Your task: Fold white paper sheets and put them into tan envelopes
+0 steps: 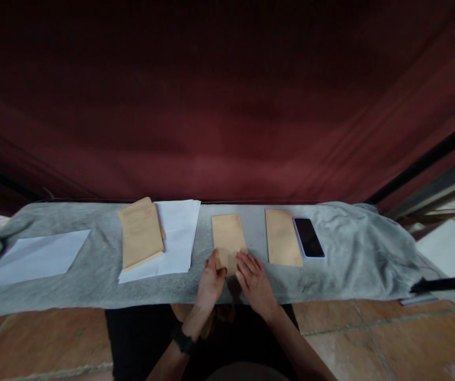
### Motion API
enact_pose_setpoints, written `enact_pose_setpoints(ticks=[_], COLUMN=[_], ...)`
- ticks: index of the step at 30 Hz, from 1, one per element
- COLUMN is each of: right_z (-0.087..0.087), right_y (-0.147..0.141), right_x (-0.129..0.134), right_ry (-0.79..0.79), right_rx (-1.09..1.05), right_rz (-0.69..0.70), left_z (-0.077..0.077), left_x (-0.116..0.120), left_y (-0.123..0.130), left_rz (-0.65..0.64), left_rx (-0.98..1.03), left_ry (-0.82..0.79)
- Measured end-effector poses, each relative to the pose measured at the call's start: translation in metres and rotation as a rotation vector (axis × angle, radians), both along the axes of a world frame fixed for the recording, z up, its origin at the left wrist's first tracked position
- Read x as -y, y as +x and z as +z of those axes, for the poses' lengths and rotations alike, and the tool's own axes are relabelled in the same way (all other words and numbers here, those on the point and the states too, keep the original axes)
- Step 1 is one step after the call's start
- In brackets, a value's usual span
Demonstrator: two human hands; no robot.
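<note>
In front of me a tan paper envelope (228, 233) lies on the grey cloth, its near end between my hands. My left hand (210, 284) is closed at the lower left corner, thumb and fingers on the paper's edge. Across from it, my right hand (254, 280) rests with extended fingers on the lower right edge, pressing it down. A second tan envelope (283, 237) lies flat to the right, apart from both hands. Farther left, several tan envelopes (140, 233) are stacked, overlapping white paper sheets (179, 233).
A dark-screened phone (310, 238) lies beside the right envelope. One white sheet (41, 256) is at the far left. The grey cloth (346, 275) covers a narrow bench, wrinkled at its right end. A dark red fabric (227, 132) hangs behind it. Floor tiles (342, 333) show below.
</note>
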State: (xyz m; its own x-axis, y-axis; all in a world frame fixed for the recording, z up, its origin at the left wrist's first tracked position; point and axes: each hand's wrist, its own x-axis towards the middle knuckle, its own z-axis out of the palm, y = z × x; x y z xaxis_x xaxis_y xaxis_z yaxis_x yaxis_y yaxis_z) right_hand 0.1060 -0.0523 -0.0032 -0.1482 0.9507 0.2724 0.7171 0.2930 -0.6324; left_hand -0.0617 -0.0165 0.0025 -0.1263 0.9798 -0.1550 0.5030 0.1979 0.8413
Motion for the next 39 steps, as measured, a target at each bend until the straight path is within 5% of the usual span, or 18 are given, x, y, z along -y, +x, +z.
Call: enact_pose_setpoints(ticks=[5,10,14,17,33,39], right_z=[-0.019,-0.019,-0.012,-0.011,-0.017,-0.019], right_y=[-0.003,-0.004,-0.003,-0.003,0.002,0.013], right_x=[0.004,0.004,0.004,0.004,0.008,0.003], right_ry=[0.144,0.165,0.154,0.150,0.182,0.116], right_rx=[0.348,0.370,0.381,0.378,0.273,0.071], right_rz=[0.029,0.022,0.036,0.037,0.035,-0.059], left_z=[0.006,-0.008,-0.016,-0.017,-0.024,-0.018], left_x=[-0.009,-0.075,-0.128,-0.145,-0.064,-0.029], left_y=[0.006,0.032,0.043,0.043,0.012,0.000], left_rz=[-0.109,-0.399,-0.500,-0.528,-0.795,-0.846], left_rx=[-0.506,-0.421,-0.461,-0.451,-0.367,-0.388], left_ry=[0.264,0.336,0.333,0.362,0.389,0.400])
